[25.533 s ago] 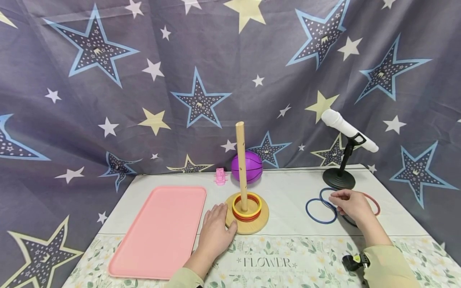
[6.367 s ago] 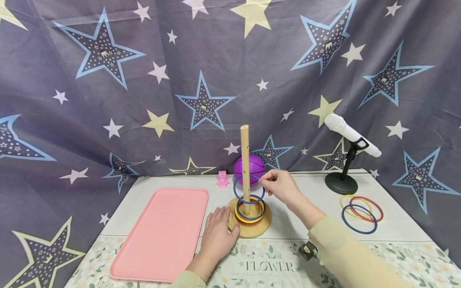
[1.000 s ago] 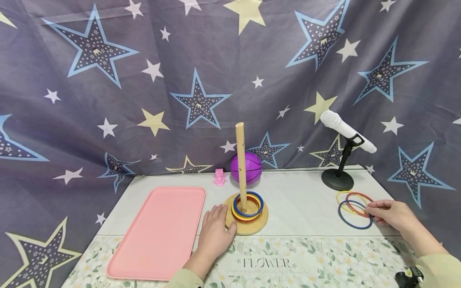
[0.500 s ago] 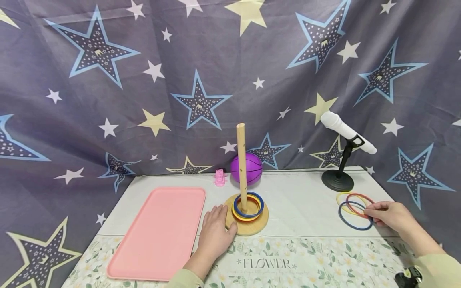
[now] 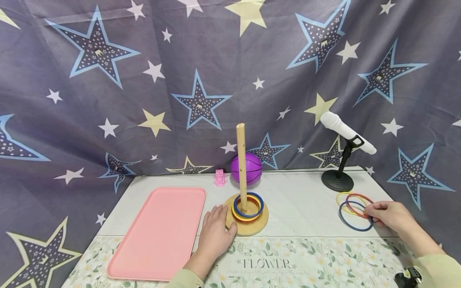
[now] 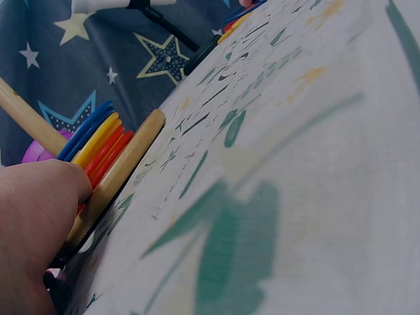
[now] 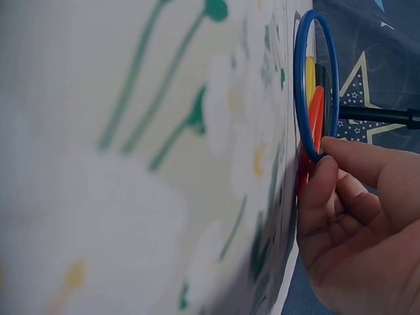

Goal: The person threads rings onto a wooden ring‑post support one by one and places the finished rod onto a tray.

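Head view: high, facing forward and down; farthest back, covers left hand [image 5: 216,232] and right hand [image 5: 390,215]. Left-wrist view: close, low over tablecloth [image 6: 315,197], tilted; faces past thumb [image 6: 62,182] toward wooden base [image 6: 122,170]. Right-wrist view: close, low, rolled onto side; faces past fingertips [image 7: 321,180] toward blue ring [image 7: 301,79]. Head and left wrist share wooden base beside left fingers; head and right wrist, blue ring; wrist views, black stand [image 7: 374,117] beyond fingers.
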Available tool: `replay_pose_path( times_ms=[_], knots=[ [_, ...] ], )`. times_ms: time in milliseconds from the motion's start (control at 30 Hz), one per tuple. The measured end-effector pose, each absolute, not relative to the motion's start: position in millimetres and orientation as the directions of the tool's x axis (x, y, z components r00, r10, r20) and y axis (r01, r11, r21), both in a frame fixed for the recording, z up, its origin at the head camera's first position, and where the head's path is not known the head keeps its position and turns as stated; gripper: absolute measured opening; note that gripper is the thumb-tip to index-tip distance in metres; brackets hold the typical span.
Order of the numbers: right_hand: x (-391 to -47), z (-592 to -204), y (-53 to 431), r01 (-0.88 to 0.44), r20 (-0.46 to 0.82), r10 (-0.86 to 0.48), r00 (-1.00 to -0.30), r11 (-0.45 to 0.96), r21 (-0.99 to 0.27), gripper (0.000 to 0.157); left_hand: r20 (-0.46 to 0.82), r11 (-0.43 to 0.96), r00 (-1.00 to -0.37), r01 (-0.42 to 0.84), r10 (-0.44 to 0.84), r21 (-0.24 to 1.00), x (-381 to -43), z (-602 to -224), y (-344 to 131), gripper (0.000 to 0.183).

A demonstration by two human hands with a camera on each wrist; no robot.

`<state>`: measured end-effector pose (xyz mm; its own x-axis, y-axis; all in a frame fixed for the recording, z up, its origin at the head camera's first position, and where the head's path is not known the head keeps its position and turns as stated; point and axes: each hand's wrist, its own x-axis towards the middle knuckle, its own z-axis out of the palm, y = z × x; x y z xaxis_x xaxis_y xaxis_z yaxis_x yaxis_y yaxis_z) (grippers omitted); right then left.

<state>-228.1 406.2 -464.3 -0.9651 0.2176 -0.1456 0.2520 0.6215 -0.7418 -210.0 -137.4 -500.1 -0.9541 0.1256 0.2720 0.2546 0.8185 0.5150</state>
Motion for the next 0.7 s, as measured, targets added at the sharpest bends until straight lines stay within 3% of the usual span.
replay_pose_path(
  times_ms=[367, 700],
  knots=[
    [-227, -447, 398, 0.240, -0.132, 0.214, -0.968, 0.637, -0.733, 0.036, 0.262, 0.818, -0.957, 0.250, 0.127, 0.518, -210, -500, -138, 0.067],
    [-223, -418, 376, 0.124, -0.045, 0.139, -0.989, 0.632, -0.765, 0.045, 0.261, 0.822, -0.957, 0.250, 0.129, 0.511, -211, -500, -138, 0.067]
  ],
)
